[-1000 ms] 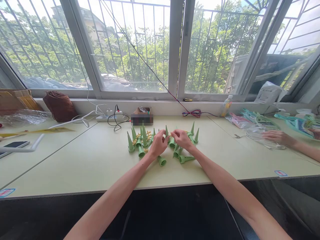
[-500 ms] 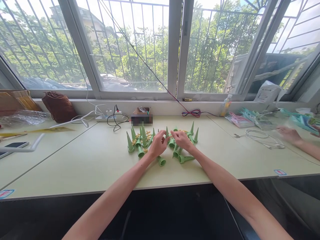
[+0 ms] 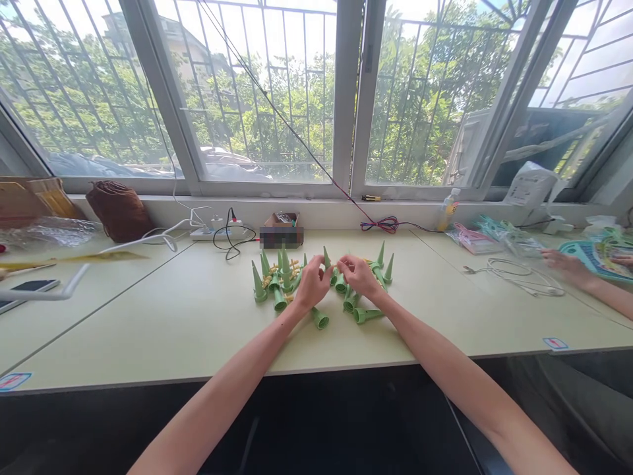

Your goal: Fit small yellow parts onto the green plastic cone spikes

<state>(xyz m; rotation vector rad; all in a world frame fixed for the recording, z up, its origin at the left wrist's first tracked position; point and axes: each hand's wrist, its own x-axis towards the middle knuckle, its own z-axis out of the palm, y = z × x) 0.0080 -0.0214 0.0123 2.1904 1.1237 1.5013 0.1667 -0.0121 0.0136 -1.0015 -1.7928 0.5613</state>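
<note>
My left hand (image 3: 314, 282) is closed around a green plastic cone-shaped spike (image 3: 327, 256), its tip pointing up and leaning slightly left. Close beside it, my right hand (image 3: 359, 277) pinches something too small to make out, near the spike. Around both hands lie several more green spikes, some upright like the one on the left (image 3: 258, 285), others on their sides with open ends showing, such as the one in front (image 3: 320, 319). Small yellow cross-shaped pieces (image 3: 295, 269) are scattered among them, partly hidden by my hands.
A small box (image 3: 281, 231) stands behind the spikes, left of a cable bundle (image 3: 386, 225). At right are a white cable (image 3: 519, 276), a bottle (image 3: 449, 208) and another person's hand (image 3: 568, 267) by a teal basket (image 3: 588, 256). A phone (image 3: 30, 293) lies left.
The spike in my left hand has shifted slightly left and up, and now tilts. My right hand has barely moved. At right, the other person's hand and teal basket have changed position.
</note>
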